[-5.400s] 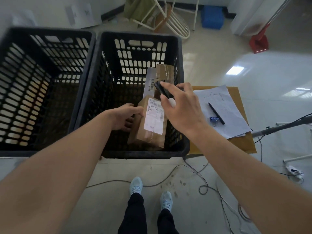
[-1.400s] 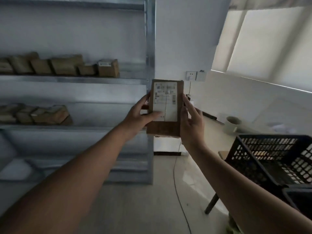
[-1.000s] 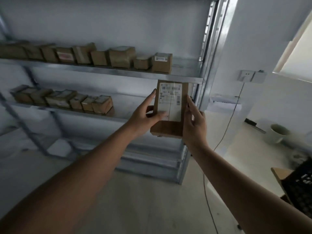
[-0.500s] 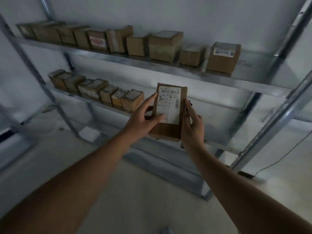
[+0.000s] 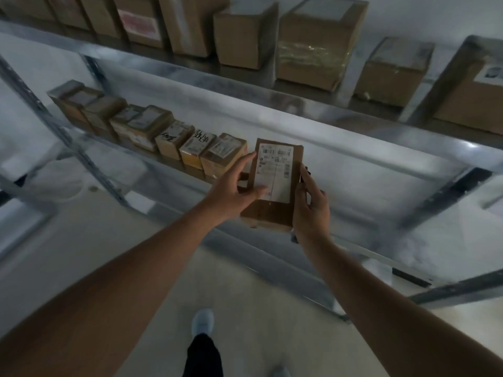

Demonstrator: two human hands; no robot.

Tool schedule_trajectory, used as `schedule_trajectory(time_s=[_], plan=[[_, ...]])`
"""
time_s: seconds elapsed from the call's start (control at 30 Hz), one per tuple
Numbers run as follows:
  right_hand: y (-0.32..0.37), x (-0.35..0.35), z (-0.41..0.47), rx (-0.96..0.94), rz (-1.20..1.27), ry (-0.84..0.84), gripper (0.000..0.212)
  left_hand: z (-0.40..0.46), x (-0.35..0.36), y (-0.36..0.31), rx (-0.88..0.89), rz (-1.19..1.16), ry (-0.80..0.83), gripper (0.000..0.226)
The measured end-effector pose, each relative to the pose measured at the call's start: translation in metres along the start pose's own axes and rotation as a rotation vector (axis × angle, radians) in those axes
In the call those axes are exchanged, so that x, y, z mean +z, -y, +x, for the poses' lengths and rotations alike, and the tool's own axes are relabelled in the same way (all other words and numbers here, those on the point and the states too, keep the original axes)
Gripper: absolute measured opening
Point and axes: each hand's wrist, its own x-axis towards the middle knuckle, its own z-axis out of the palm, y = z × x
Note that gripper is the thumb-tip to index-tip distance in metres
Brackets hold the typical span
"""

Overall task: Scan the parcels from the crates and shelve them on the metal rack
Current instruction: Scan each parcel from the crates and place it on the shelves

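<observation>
I hold a flat brown parcel (image 5: 269, 213) with a white barcode label upright in both hands. My left hand (image 5: 231, 191) pinches its left edge, thumb across the front and forefinger stretched up along the side. My right hand (image 5: 310, 210) grips the right edge; a dark object peeks out behind its fingers, too hidden to identify. The parcel hovers in front of the middle shelf of the metal rack (image 5: 367, 186), just right of the last box in a row of small parcels (image 5: 174, 137).
The upper shelf (image 5: 245, 88) carries several larger cardboard boxes (image 5: 313, 50). A slanted rack post (image 5: 81, 156) stands at the left and another post (image 5: 449, 191) at the right. Pale floor lies below, with my shoe (image 5: 202, 322) on it.
I have come closer to the rack and the view has tilted down. The parcel, still in both hands, now sits level with the middle shelf beside the row of small boxes.
</observation>
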Motion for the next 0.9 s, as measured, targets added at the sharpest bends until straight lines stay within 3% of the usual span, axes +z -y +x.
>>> schedule_trajectory(time_s=[0.5,0.9], plan=[[-0.058,0.124,0.071,0.245,-0.056,-0.294,0.038,0.146,-0.037,0.107,0.016,0.071,0.385,0.084],[-0.090,0.142,0.120,0.286,-0.055,-0.286,0.039,0.188,-0.009,0.142,-0.110,0.012,0.418,0.084]])
